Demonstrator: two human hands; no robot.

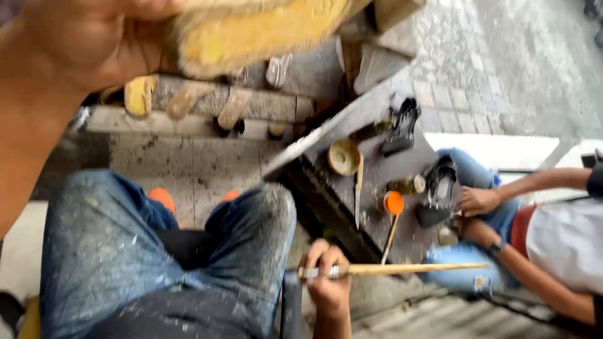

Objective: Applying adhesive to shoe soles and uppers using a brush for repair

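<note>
The left hand (94, 37) is raised close to the camera at the upper left, closed around a yellow-coated shoe sole (257, 31), which fills the top centre of the view and is blurred; the grip itself is partly cut off by the frame edge; the right hand (326, 276) sits low at the centre, fingers clenched around a thin pale wooden brush handle (408, 269) that runs level toward the right; the person's paint-flecked blue jeans (157, 251) occupy the lower left. A dark wooden workbench (408, 163) stands just beyond the right hand; on it lie a round tan bowl (344, 157), a small orange-lidded pot (394, 203) with a stick leaning from it, and 2 black shoes (402, 125), 1 near the far end and 1 at the near right edge. A co-worker's hand (477, 201) rests beside the nearer black shoe; several pale soles (141, 95) stand in a row on a grey ledge behind.
</note>
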